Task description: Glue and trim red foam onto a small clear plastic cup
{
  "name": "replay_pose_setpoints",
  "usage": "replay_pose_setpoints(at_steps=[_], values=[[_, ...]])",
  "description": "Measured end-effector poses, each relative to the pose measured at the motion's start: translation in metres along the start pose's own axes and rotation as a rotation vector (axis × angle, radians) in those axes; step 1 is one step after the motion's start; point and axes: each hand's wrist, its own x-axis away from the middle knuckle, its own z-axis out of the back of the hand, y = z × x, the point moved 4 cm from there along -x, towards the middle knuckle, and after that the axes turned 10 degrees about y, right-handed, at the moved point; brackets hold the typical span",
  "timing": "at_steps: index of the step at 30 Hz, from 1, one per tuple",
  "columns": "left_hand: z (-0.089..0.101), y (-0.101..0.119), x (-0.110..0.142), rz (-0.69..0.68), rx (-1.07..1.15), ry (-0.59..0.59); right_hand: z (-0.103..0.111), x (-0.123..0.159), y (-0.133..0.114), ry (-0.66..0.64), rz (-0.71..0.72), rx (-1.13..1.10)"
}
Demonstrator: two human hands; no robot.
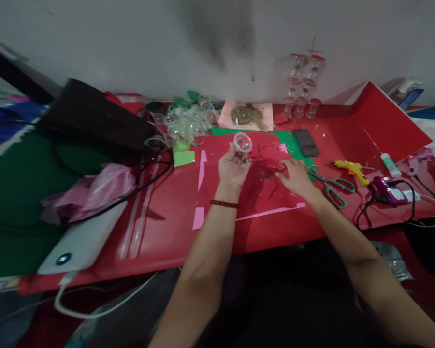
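Observation:
Palm up, my left hand point(235, 166) grips a small clear plastic cup point(243, 143) by its side, its round rim facing me. A brown bead bracelet point(224, 204) circles that wrist. My right hand point(294, 176) hovers low over red paper scraps point(268, 187), thumb and fingers apart and curved; I make out nothing held between them. Both hands are above a red paper sheet point(217, 193) edged with pink strips. Grey-handled scissors point(335, 186) lie just right of my right hand.
Clear plastic cups point(192, 121) are heaped at the back. Joined cups point(300, 87) stand near the wall. Rightward lie a phone point(305, 142), a yellow glue gun point(352, 170), a glue bottle point(390, 165) and a purple power box point(389, 191) with cables. A laptop point(83, 241) and glue sticks point(141, 227) are leftward.

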Motion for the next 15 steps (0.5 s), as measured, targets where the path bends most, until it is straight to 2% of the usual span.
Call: replay_pose_setpoints(at_steps=[5,11,15], values=[[-0.002,-0.004,0.002,0.032,0.003,-0.004,-0.003,-0.022,0.004,-0.069,-0.027,0.056],[-0.002,-0.003,0.003,0.040,0.024,0.023,0.001,-0.030,0.005,-0.036,0.003,0.093],[-0.001,-0.004,0.003,0.046,0.025,0.030,0.005,-0.032,0.006,-0.016,0.108,0.065]])
